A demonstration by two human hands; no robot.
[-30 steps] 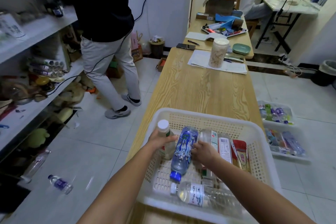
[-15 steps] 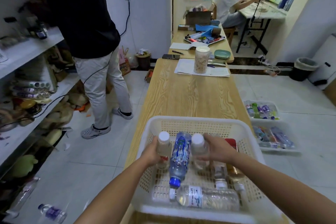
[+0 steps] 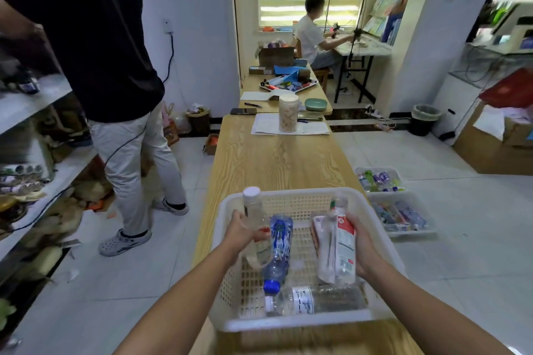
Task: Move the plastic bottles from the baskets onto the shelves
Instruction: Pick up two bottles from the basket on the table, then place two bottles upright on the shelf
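A white lattice basket (image 3: 300, 323) stands on the near end of a long wooden table (image 3: 277, 161). My left hand (image 3: 242, 232) grips a clear bottle with a white cap (image 3: 253, 210), lifted above the basket's left side. My right hand (image 3: 363, 242) grips a clear bottle with a red and white label (image 3: 339, 242), raised over the right side. A blue-labelled bottle (image 3: 279, 242) with a blue cap leans inside the basket. Another clear bottle (image 3: 311, 300) lies across its front. The white shelves (image 3: 31, 101) run along the left.
A person in a black top (image 3: 95, 37) stands at the shelves, blocking the aisle. Two more baskets of bottles (image 3: 398, 210) sit on the floor at the right. A jar (image 3: 288, 112), papers and a phone lie farther down the table. Another person sits at a desk by the window.
Both hands have lifted their bottles up out of the basket. The right-hand bottle has tilted so its label faces me. The camera has tipped upward.
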